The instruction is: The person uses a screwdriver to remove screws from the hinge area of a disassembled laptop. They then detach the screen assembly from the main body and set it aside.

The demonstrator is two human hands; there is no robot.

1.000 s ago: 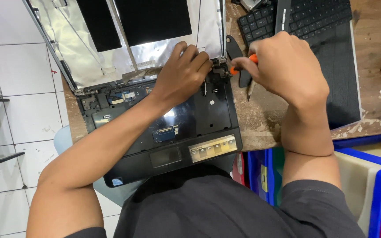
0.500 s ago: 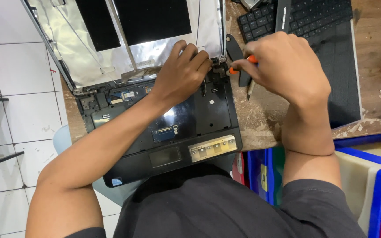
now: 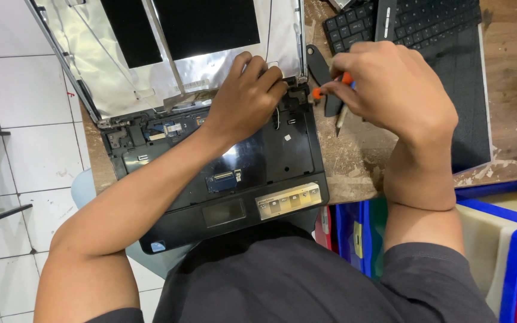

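A person looks down at a laptop (image 3: pixel 228 173) lying open on a worn wooden bench (image 3: pixel 360 161), its keyboard removed so the black inner deck and small connectors show. The lid (image 3: pixel 169 54) is folded back flat, its silver foil backing and two black panels facing up. The left hand (image 3: pixel 243 98) rests on the rear right of the deck, next to the right hinge (image 3: pixel 297 93), fingers curled and pressing down there; it holds nothing that can be seen. The right hand (image 3: pixel 390 90) is closed around a small orange-handled screwdriver (image 3: pixel 330 87), gripped between thumb and fingertips, its tip pointing toward that hinge; whether the tip touches a screw is hidden. A dark pry tool (image 3: pixel 321 75) lies on the bench just beside the hinge, under the right hand. A loose black keyboard (image 3: pixel 426 24) sits farther right, partly over a dark mat (image 3: pixel 462 101). Blue and red bins (image 3: pixel 510 239) stand below the bench edge, and white floor tiles (image 3: pixel 25 149) show at left. The step in hand looks like work on the right hinge fastening, with the left hand steadying the base. The next move likely calls for seating the tip squarely and keeping the base from sliding.
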